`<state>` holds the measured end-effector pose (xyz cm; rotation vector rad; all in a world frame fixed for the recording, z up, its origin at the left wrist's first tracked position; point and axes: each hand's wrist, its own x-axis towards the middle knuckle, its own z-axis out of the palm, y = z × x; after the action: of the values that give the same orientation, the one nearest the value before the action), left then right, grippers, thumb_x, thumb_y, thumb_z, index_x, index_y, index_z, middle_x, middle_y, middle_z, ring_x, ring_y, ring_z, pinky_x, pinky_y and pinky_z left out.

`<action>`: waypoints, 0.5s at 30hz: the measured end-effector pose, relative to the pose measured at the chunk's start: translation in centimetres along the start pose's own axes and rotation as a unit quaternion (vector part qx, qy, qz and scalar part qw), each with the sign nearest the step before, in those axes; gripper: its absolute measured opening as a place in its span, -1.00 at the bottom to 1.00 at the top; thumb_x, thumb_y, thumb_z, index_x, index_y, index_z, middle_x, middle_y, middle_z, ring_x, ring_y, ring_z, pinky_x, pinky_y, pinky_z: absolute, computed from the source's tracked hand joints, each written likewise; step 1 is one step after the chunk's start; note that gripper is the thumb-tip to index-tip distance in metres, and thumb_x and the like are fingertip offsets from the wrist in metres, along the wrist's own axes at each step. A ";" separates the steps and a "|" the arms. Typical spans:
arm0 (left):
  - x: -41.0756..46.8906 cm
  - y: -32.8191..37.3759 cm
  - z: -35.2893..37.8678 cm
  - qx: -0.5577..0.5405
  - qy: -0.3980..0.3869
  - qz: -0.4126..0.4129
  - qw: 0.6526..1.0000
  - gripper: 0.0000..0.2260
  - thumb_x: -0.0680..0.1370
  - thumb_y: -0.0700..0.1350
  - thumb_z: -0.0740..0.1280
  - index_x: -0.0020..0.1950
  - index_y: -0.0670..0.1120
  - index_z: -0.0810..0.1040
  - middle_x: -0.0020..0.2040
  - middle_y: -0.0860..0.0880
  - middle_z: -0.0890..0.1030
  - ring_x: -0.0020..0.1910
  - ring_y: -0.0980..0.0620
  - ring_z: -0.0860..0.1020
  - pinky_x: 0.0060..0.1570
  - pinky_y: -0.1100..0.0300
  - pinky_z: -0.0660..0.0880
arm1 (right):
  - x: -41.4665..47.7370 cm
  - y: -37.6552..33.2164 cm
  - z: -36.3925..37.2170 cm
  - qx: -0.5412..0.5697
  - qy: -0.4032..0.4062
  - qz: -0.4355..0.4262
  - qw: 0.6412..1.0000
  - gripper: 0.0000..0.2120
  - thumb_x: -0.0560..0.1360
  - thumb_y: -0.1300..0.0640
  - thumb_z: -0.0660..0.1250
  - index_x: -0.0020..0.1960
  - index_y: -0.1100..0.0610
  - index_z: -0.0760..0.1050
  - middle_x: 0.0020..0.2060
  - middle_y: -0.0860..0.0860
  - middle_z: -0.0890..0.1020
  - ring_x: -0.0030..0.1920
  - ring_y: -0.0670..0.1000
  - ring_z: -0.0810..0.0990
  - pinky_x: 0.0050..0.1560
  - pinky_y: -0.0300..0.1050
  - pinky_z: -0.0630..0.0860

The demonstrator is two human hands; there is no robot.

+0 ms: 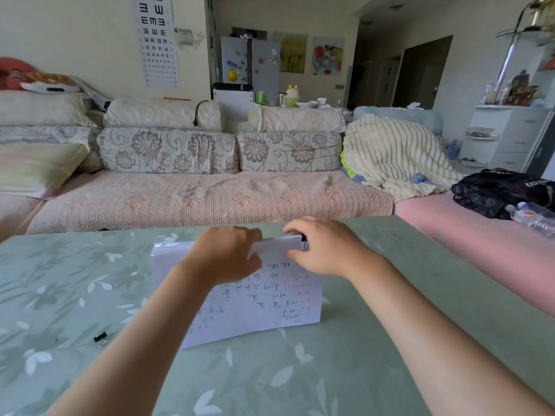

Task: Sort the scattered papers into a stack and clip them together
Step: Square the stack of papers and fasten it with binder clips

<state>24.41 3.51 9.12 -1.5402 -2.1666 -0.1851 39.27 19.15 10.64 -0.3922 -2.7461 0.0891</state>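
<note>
A stack of white papers [258, 304] with handwriting lies on the green leaf-patterned table [75, 295], its far edge lifted. My left hand [225, 253] grips the stack at the middle of the far edge. My right hand [324, 247] holds the far right corner, where a black binder clip [304, 239] shows just past the fingertips. The fingers hide most of that clip, so whether it bites the paper I cannot tell. A second black binder clip [100, 337] lies loose on the table at the near left.
A sofa [210, 196] with floral cushions runs along the table's far edge. A dark bag [492, 190] and a plastic bottle [531, 217] lie at the right on the pink seat. A cream blanket [396, 154] is heaped beyond.
</note>
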 end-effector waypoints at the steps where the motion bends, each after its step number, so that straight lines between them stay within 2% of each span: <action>1: -0.3 0.2 0.0 0.003 0.007 0.011 1.000 -0.78 0.50 0.06 0.23 0.07 0.01 0.51 -0.22 0.03 0.54 -0.26 -0.05 0.48 -0.30 0.18 0.28 | 0.1 -1.2 0.2 0.005 -0.004 -0.026 1.000 -0.72 0.50 -0.07 0.35 0.20 -0.10 0.53 0.08 -0.10 0.62 0.07 0.01 0.57 0.03 -0.09 0.46; 4: -1.4 -0.4 -0.5 0.008 0.007 0.015 1.000 -0.77 0.50 0.06 0.22 0.09 0.02 0.49 -0.15 0.00 0.60 -0.17 -0.07 0.57 -0.28 0.18 0.28 | 0.5 -2.8 0.6 0.016 -0.026 -0.036 0.999 -0.87 0.58 0.04 0.29 0.11 -0.06 0.52 -0.08 -0.03 0.61 -0.04 0.08 0.57 -0.11 -0.08 0.43; 6: -2.6 -2.0 -1.3 0.024 -0.024 -0.011 0.999 -0.77 0.51 0.09 0.20 0.11 0.04 0.46 -0.09 0.03 0.61 -0.16 -0.05 0.54 -0.27 0.18 0.27 | 0.5 -2.6 0.3 0.015 -0.044 -0.007 0.999 -0.90 0.60 0.05 0.27 0.10 -0.04 0.50 -0.11 -0.03 0.56 -0.09 0.09 0.55 -0.09 -0.06 0.47; 8: -4.1 -3.9 -2.0 0.031 -0.047 -0.038 0.998 -0.78 0.52 0.09 0.20 0.10 0.06 0.45 -0.10 0.04 0.60 -0.17 -0.03 0.51 -0.27 0.17 0.27 | 0.6 -2.6 0.2 -0.019 -0.053 0.006 0.998 -0.86 0.60 0.07 0.25 0.14 0.01 0.48 -0.06 0.02 0.58 -0.06 0.12 0.54 -0.03 -0.03 0.49; 11: -5.9 -5.5 -2.3 0.025 -0.031 -0.057 0.998 -0.80 0.52 0.08 0.20 0.08 0.05 0.46 -0.12 0.06 0.58 -0.17 -0.05 0.54 -0.30 0.18 0.26 | 1.1 -4.2 0.7 -0.064 -0.026 -0.017 0.997 -0.76 0.51 0.16 0.23 0.18 0.08 0.46 0.05 0.03 0.59 0.05 0.11 0.51 0.04 -0.05 0.38; 14: -6.8 -5.8 -1.7 -0.004 0.006 -0.035 0.999 -0.82 0.49 0.04 0.24 0.04 0.03 0.50 -0.14 0.05 0.61 -0.22 -0.07 0.58 -0.35 0.19 0.26 | 1.8 -7.9 1.9 -0.010 0.001 -0.090 0.996 -0.64 0.51 0.19 0.20 0.30 0.06 0.40 0.20 0.00 0.55 0.22 0.06 0.48 0.27 0.01 0.38; 15: -7.0 -5.8 -1.5 -0.008 0.020 -0.021 1.000 -0.83 0.46 0.02 0.26 0.00 0.02 0.51 -0.19 0.04 0.61 -0.26 -0.09 0.58 -0.37 0.20 0.25 | 2.0 -9.3 2.5 0.003 0.007 -0.112 0.994 -0.63 0.53 0.17 0.19 0.33 0.06 0.38 0.24 0.01 0.54 0.24 0.06 0.48 0.28 0.03 0.38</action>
<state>21.37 -5.12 8.20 -1.4880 -2.1718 -0.2454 34.19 10.78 10.08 -0.0804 -2.7541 0.0355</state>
